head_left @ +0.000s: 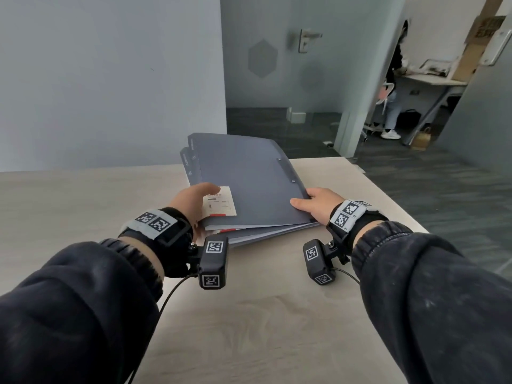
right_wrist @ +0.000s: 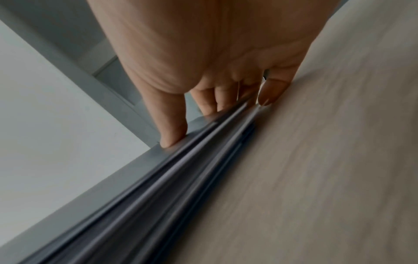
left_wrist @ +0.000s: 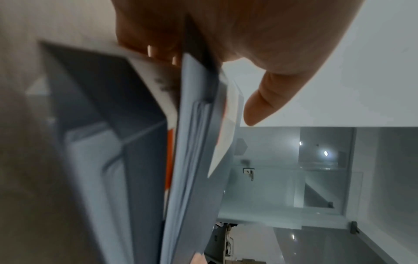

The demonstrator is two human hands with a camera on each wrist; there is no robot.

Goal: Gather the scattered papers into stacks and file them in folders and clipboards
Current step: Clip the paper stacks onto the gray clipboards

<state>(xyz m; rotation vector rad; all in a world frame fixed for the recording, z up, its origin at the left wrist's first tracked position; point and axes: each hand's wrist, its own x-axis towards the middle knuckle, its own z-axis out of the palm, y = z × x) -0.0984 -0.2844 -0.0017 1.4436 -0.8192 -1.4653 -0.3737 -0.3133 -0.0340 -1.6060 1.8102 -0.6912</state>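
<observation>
Holding the pile of dark grey folders [head_left: 243, 187] from both sides, the two hands keep it together so the folders do not slide apart. The left hand [head_left: 191, 200] grips the near left corner of the pile, with its thumb on top beside a white label with a red strip [head_left: 220, 202] and its fingers tucked under and in between the folders. The right hand [head_left: 315, 203] grips the near right corner, thumb flat on the top cover and fingers curled under the edge. The near edge of the pile looks lifted a little off the table [head_left: 249, 314], so I think the hands are squaring it up or about to carry it. White papers peek out between the covers, so they seem to be filed already. The pile sits near the far right corner of the table, and its far end sticks out past the far edge. Nothing stands in the way. Beyond the table are a grey wall, a glass door with a handle [head_left: 306, 40], and another person [head_left: 393, 84] by a desk [head_left: 432, 80].
</observation>
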